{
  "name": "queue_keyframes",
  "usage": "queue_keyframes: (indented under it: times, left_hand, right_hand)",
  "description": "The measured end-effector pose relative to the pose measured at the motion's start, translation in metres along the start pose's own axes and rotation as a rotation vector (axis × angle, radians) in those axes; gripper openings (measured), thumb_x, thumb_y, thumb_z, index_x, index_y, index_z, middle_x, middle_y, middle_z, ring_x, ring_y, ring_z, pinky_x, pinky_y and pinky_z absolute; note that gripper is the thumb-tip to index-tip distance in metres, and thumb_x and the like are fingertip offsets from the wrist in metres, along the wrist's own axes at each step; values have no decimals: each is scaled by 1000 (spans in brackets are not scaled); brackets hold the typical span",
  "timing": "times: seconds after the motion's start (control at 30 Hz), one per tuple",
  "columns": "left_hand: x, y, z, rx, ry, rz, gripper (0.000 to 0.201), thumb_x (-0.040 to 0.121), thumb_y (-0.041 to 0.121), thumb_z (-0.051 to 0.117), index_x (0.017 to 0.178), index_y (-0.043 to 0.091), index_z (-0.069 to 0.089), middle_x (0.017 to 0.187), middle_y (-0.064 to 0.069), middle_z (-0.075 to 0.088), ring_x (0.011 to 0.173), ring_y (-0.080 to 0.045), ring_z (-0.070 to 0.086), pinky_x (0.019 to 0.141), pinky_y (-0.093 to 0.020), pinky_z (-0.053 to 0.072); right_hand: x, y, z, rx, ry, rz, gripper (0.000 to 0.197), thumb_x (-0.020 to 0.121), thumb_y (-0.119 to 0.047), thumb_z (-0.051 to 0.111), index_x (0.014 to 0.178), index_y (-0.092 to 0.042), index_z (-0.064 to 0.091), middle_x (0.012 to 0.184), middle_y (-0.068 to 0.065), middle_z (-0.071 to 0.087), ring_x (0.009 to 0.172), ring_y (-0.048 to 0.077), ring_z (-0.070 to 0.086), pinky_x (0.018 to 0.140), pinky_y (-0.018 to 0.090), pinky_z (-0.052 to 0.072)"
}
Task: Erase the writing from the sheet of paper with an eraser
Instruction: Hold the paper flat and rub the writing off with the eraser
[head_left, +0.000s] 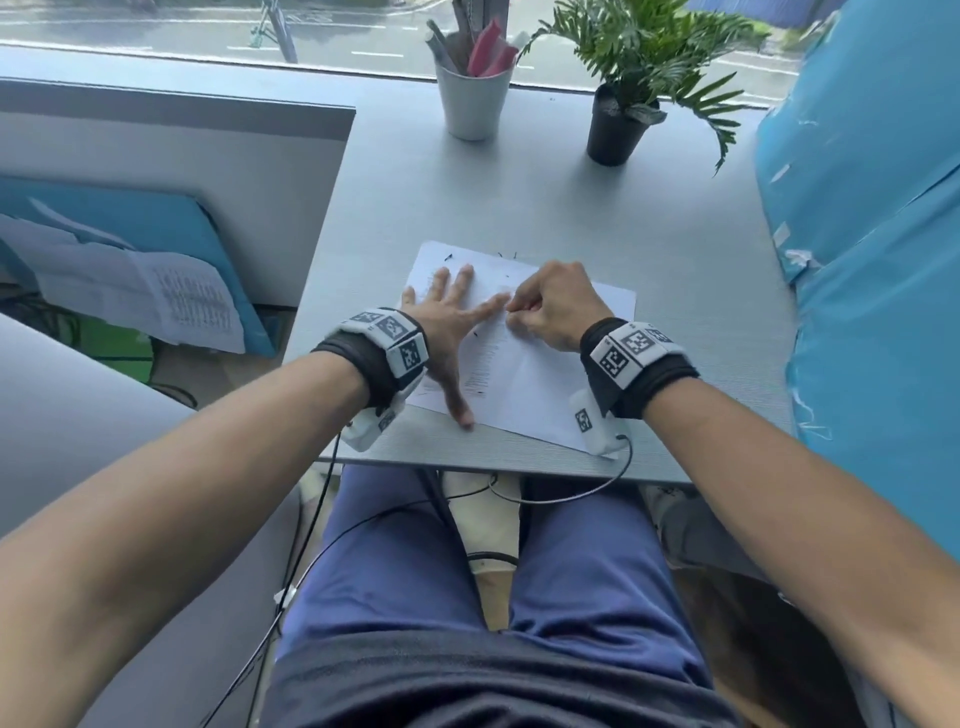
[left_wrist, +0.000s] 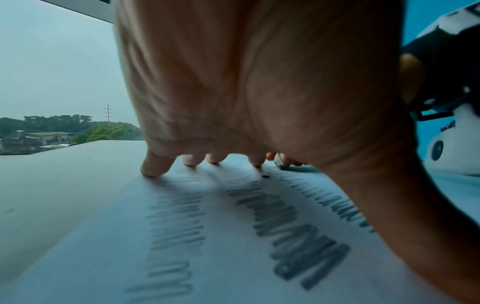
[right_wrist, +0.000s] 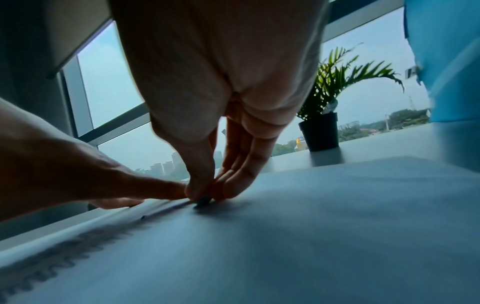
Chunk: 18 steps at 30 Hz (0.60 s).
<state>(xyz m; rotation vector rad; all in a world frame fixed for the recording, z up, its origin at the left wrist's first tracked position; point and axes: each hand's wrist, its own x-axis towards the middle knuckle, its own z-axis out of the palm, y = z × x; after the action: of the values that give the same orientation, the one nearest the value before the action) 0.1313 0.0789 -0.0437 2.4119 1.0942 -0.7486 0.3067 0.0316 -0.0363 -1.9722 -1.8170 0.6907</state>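
Observation:
A white sheet of paper (head_left: 540, 374) with columns of grey pencil writing (left_wrist: 293, 226) lies on the grey table (head_left: 675, 249). My left hand (head_left: 452, 317) presses flat on its left half, fingers spread (left_wrist: 155, 166). My right hand (head_left: 550, 306) is over the middle of the sheet and pinches a small dark-tipped eraser (right_wrist: 203, 200) between thumb and fingers (right_wrist: 233, 185), its tip on the paper just beside the left index finger. In the left wrist view the eraser (left_wrist: 280, 161) shows past the fingertips. Dark eraser crumbs (head_left: 477, 335) lie on the sheet.
A white cup (head_left: 472, 98) with pens and a potted plant (head_left: 621, 124) stand at the table's far edge by the window. A blue wrapped object (head_left: 872, 260) lines the right side. A grey partition (head_left: 171, 171) and papers (head_left: 156, 296) are on the left.

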Motion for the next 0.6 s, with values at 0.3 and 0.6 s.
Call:
queue_keyframes:
  times: [0.3, 0.6]
  left_hand:
    - [4, 0, 2, 9, -8, -6, 171, 25, 76, 87, 145, 49, -31, 153, -6, -45, 141, -36, -38, 112, -69, -12]
    - [1, 1, -1, 8, -28, -20, 171, 28, 72, 89, 146, 46, -32, 153, -7, -45, 140, -35, -39, 114, -70, -9]
  right_hand:
    - [-46, -31, 14, -26, -420, -166, 11, 76, -12, 81, 87, -11, 78, 74, -7, 69, 70, 6, 66, 68, 21, 57]
    - [-12, -18, 0, -49, -184, -87, 8, 73, -10, 80, 80, -13, 77, 76, -2, 71, 68, 8, 67, 69, 27, 60]
